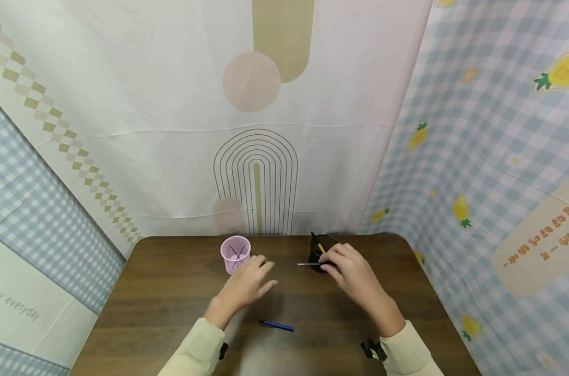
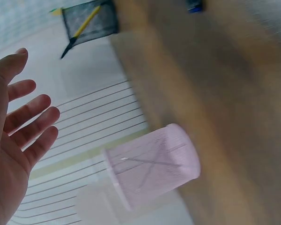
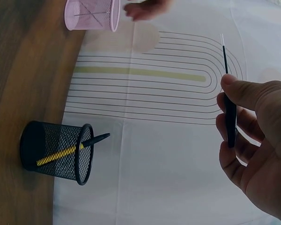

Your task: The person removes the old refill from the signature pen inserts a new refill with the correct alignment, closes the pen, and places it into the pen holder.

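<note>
My right hand [image 1: 352,269] pinches a slim black-handled tool [image 3: 230,117] with a thin shaft and a pale tip, its exact kind unclear. In the head view the hand is over the black mesh pen cup [image 3: 56,152], where a yellow-and-black pen [image 3: 61,155] leans inside. My left hand [image 1: 247,282] is beside the pink mesh cup [image 2: 152,166], fingers spread and holding nothing. Two thin dark sticks [image 1: 237,253] cross inside that pink cup. On the table in front of both hands lies a blue pen [image 1: 276,326].
The brown wooden table [image 1: 162,303] ends at a pale patterned cloth [image 1: 172,172] behind the cups. A blue checked cloth [image 1: 453,156] hangs along the right side. A small black object [image 1: 374,350] shows by the right sleeve.
</note>
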Action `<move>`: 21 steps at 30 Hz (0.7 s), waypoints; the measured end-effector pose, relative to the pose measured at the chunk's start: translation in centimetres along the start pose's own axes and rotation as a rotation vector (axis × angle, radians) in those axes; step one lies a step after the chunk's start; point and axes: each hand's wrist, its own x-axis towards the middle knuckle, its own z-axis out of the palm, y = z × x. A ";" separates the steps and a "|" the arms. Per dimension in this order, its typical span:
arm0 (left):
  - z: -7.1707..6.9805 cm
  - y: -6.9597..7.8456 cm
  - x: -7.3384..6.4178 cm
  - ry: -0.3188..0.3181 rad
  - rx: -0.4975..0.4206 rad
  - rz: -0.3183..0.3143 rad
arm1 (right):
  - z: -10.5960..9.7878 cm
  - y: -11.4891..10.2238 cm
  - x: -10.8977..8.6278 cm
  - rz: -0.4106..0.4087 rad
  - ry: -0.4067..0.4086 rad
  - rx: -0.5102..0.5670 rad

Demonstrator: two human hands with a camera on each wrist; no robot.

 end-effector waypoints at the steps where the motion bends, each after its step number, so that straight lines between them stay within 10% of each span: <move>1: -0.3 -0.1 0.4 0.010 -0.007 -0.002 | 0.0 0.0 0.0 -0.001 0.000 -0.001; 21: -6.4 1.7 6.3 0.159 -0.090 0.068 | -0.7 -0.5 0.8 -0.033 0.023 -0.005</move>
